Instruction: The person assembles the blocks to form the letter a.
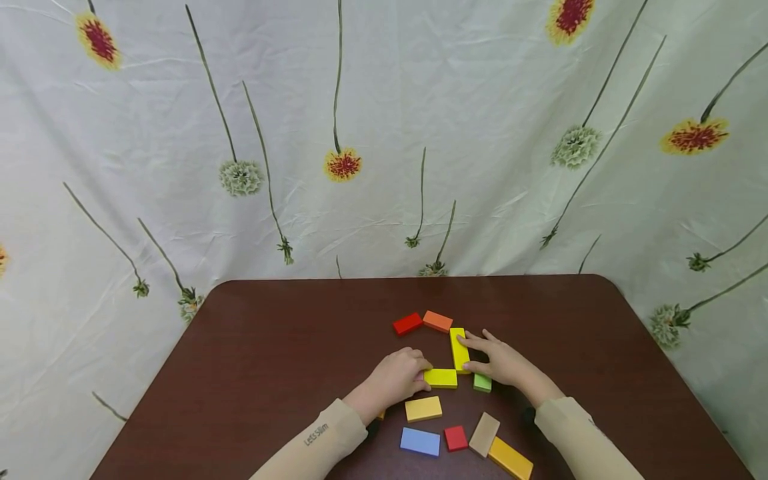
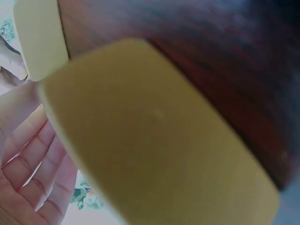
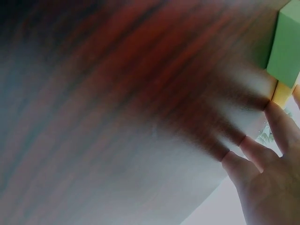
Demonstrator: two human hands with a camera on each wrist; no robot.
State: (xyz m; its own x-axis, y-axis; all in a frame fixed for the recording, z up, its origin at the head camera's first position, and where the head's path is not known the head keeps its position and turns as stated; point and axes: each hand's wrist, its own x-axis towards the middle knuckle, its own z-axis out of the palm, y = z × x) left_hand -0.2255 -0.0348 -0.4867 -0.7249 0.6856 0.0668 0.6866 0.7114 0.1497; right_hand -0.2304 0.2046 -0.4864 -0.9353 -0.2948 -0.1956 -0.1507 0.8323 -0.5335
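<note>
Pinching yellow block: head view clearest

"Let's Slim" on the left cream sleeve

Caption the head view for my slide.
Left grip holding one yellow block, right grip touching another yellow block, among multicolored rectangular blocks on a dark brown tabletop.

The left sleeve is pale cream, dark lettering reading "Let's Slim" near its cuff. The right sleeve matches; something small and black shows beside its edge. Left hand and right hand are bare.
</note>
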